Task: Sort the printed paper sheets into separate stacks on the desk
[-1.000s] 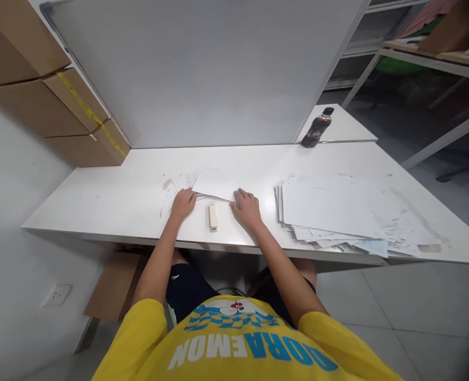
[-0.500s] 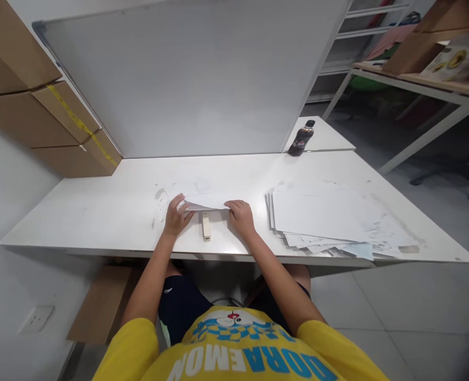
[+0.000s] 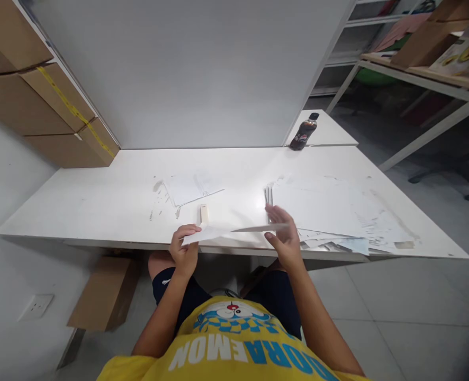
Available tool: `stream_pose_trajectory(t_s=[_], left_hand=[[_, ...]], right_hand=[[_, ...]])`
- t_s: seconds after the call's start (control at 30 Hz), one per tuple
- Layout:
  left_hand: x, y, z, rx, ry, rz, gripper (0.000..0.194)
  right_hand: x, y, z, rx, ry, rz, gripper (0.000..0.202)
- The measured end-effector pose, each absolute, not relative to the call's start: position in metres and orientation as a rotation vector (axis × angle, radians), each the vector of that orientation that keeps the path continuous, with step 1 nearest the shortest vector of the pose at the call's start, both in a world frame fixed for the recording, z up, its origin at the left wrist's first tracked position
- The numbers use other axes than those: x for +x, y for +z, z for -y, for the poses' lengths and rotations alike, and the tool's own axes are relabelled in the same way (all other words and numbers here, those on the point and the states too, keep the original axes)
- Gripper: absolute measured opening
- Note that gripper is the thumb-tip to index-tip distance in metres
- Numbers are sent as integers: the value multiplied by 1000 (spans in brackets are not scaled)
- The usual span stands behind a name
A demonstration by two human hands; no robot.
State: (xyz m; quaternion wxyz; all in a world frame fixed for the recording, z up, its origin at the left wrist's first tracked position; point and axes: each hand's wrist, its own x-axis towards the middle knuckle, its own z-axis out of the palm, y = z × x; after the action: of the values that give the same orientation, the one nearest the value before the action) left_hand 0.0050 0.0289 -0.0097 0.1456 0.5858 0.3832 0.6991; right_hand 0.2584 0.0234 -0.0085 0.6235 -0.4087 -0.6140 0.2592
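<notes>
Sheet (image 3: 214, 234) now nearer the person, left hand (image 3: 185, 252) pinching it, right hand (image 3: 286, 242) fingers apart around far end; shirt (image 3: 228, 330) reads "DORAEMON", bottle (image 3: 304, 134) has Pepsi-style logo.

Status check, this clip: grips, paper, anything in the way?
Left grip closed on white paper sheet. Right grip open at sheet's right end, contact unclear. Cream oblong block just beyond, partly hidden by sheet.

The held sheet (image 3: 213, 234) is white, the block (image 3: 204, 213) cream.

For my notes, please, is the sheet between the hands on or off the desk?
Off: the left hand holds the sheet raised above the desk.
</notes>
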Motion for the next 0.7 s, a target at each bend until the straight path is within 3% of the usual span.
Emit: stream_pose_trajectory(t_s=[0.1, 0.27, 0.4, 0.7], left_hand=[[29, -20, -30, 1850, 1906, -1111, 10], [55, -39, -48, 1963, 1896, -1028, 20], [59, -53, -50, 1858, 1777, -1270, 40], [56, -61, -51, 1695, 1451, -1372, 38]], right_hand=[[272, -17, -16, -1016, 723, 1459, 21], [286, -34, -9, -1312, 643, 1172, 24], [289, -54, -5, -1354, 646, 894, 31], [284, -74, -8, -1272, 701, 832, 41]])
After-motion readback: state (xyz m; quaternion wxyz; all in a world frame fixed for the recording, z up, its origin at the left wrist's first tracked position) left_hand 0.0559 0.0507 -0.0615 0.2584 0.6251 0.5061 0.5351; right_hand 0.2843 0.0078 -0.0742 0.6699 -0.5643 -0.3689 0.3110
